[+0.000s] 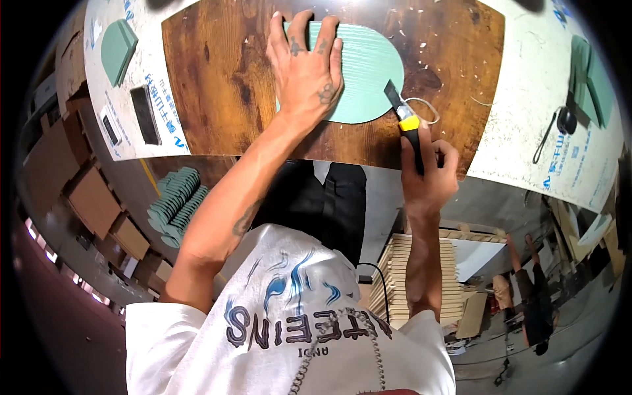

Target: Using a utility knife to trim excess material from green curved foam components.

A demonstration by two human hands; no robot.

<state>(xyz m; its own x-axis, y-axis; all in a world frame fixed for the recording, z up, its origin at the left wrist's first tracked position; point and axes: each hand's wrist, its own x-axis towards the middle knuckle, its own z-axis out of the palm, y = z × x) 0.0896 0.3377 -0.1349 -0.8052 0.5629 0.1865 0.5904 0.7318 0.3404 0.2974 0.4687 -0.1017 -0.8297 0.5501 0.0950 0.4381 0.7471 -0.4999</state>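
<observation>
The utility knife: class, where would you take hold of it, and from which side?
Likely best by its black handle, from the near side, as the right hand holds it: the handle lies nearer, the bare blade points away.

On the white tabletop [503, 148] with its blue print, we see a dark flat rectangle [145, 116] at the left, near a small white device [110, 130] with a dark window, and well across to the right a round black object [566, 120] beside a thin dark loop [544, 139]. Below the left side we find brown cardboard boxes [97, 201] — several of them, close together — while at the lower right we make out a stack of pale slats [421, 270], a black cable [380, 273] curving beside it, and farther off a person in dark clothing [536, 299]
</observation>
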